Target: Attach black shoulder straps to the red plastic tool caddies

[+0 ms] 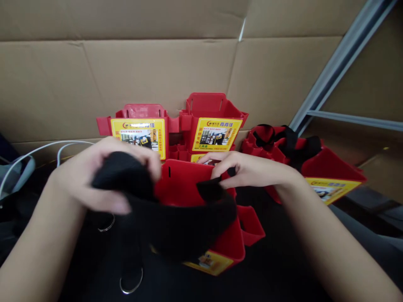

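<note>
The black belt [189, 222] runs across the open top and front of the near red tool box [190, 178]. To handle it well, the person would do best to keep the webbing flat and untwisted, steady the back wall, and ease the strap end [209, 189] along evenly beside the rim. At the box's left, the left hand [77, 174] has its grip clamped around the belt's bunched part, thumb below, fingers above. At the box's back right corner, the right hand [241, 167] touches the strap end; whether its grip pinches it cannot be told.
</note>
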The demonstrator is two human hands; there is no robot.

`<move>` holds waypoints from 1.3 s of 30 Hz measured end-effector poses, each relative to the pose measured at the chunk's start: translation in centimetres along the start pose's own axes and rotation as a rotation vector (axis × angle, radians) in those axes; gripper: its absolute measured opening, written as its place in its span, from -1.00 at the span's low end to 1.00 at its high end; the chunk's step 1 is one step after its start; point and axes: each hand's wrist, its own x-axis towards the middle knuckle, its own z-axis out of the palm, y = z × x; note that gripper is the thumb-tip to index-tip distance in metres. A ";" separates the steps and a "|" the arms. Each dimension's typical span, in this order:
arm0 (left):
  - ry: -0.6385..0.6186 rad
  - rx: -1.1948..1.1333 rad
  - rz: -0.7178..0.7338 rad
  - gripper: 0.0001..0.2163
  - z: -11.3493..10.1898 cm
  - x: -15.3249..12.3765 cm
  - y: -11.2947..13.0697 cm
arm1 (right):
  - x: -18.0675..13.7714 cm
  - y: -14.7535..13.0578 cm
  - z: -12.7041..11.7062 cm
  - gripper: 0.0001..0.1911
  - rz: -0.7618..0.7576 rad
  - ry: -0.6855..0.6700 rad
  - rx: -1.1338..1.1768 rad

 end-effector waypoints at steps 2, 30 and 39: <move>0.008 0.127 -0.056 -0.78 1.2 2.0 1.1 | 0.1 0.0 0.1 -0.81 -0.010 -0.011 0.001; -0.007 0.265 -0.109 -0.89 3.8 4.1 0.9 | 0.0 0.0 0.2 -0.62 -0.027 0.039 -0.050; 0.138 0.444 -0.049 -0.85 4.5 4.6 0.2 | -0.9 -5.1 1.7 -0.30 0.067 0.276 -0.243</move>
